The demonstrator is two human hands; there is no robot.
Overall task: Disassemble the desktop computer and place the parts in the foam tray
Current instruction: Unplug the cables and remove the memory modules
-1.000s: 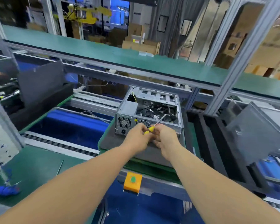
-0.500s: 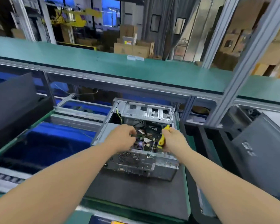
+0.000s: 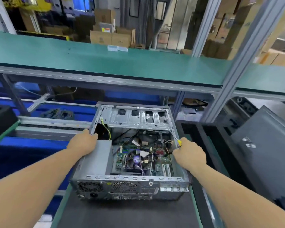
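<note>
left hand (image 3: 85, 142): reaching forward, fingers hooked on computer case (image 3: 130, 162) left wall | right hand (image 3: 188, 151): gripping yellow screwdriver (image 3: 178, 141) at right wall, tip pointing inside | case: open-topped on dark mat (image 3: 122, 213), foam tray (image 3: 202, 134) just right

Bare dull-grey sheet-metal computer case (image 3: 132, 181) — on a matt black mat (image 3: 122, 214).
</note>
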